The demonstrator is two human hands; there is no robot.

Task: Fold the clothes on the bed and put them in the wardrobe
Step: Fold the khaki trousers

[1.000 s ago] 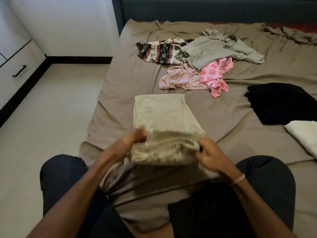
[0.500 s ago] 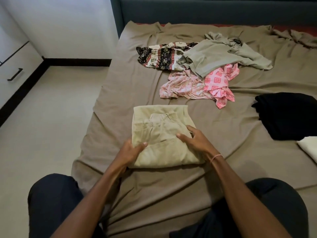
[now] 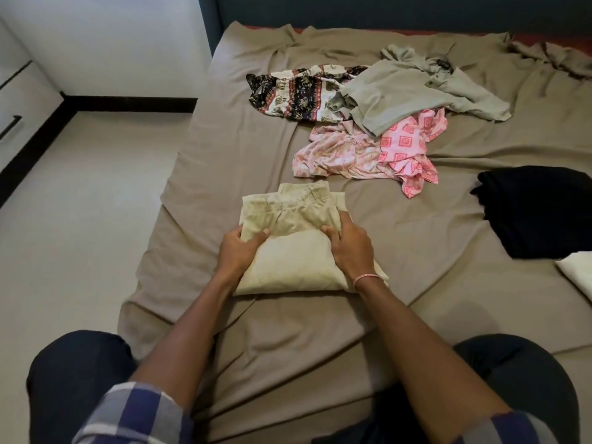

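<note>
View from my head camera, looking down at a bed point(image 3: 224, 155) covered in a brown sheet. The beige folded trousers point(image 3: 298, 261) lie on the sheet straight ahead of me, midway between my two hands and equally near to both. The bundle's longer side runs away from me towards the headboard, and the waistband end is folded up on top at the far side.

My left hand point(image 3: 242, 248) grips the bundle's left edge with the thumb on top and the fingers curled round the cloth. My right hand point(image 3: 350, 248) grips the right edge, fingers wrapped over the upper fold. Neither hand is free.

Beyond the bundle is an unfolded heap: a black-and-white patterned garment point(image 3: 294, 94), a grey-green shirt point(image 3: 400, 94) and pink printed clothes point(image 3: 368, 149). A folded black garment point(image 3: 538, 209) lies well apart on the right.

A white cabinet with a black handle point(image 3: 12, 116), which I take to be the wardrobe, stands far to my left across the floor. Any carry would therefore go leftward.
</note>
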